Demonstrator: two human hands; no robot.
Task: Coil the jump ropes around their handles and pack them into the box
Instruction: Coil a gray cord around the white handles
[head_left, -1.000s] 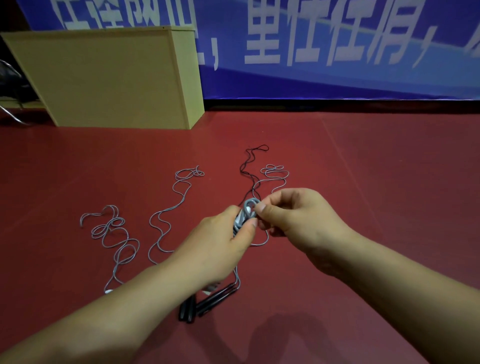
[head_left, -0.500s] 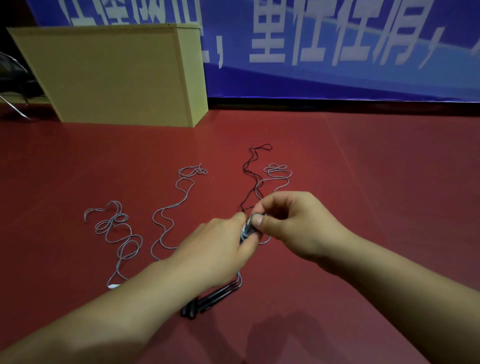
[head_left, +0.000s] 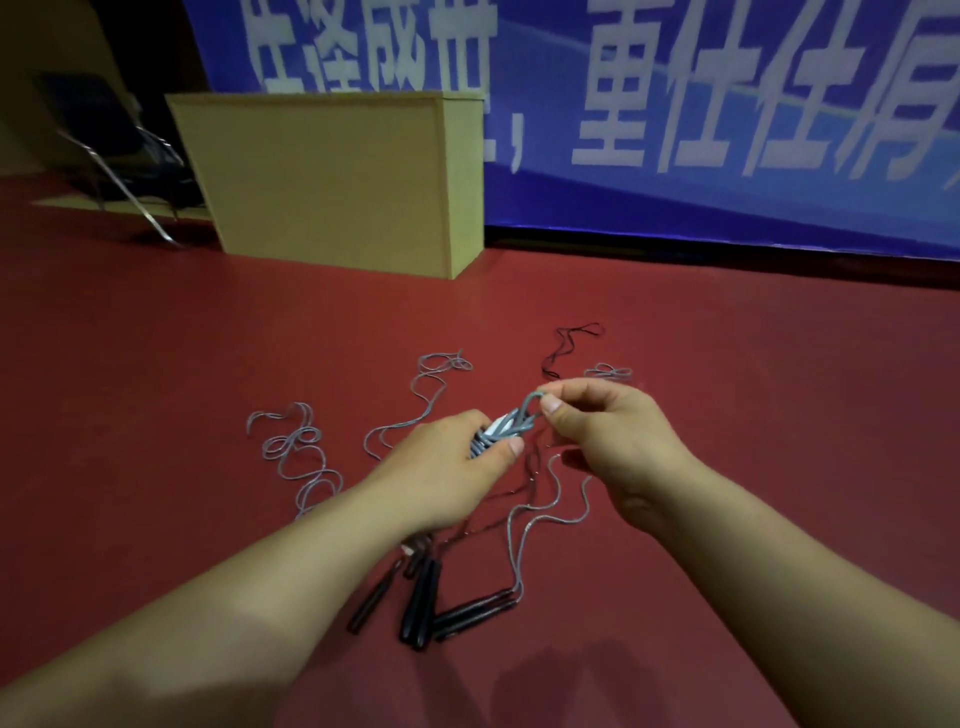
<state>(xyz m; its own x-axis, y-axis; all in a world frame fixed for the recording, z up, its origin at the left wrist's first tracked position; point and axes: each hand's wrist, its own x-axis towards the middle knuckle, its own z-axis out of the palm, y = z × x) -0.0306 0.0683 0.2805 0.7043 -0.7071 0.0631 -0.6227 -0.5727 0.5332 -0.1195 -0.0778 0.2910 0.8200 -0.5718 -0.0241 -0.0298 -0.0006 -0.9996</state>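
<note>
1. Two bare hands work above a red floor (head_left: 156, 395). The left hand (head_left: 447, 467) grasps one bundle of grey rope (head_left: 501, 431) coiled around a handle; the bundle's long axis runs from the left palm up and right toward the right hand.
2. The right hand (head_left: 608, 436) pinches a loop of that grey rope between thumb and forefinger.
3. On the floor below the hands lie about four black handles (head_left: 421, 603), lengthwise toward the viewer; the exact count is unclear.
4. Loose grey ropes (head_left: 296, 452) and one black rope (head_left: 563, 348) trail away toward the far edge.
5. One tan box (head_left: 332, 182) stands at the far left, before a blue banner (head_left: 727, 104).
</note>
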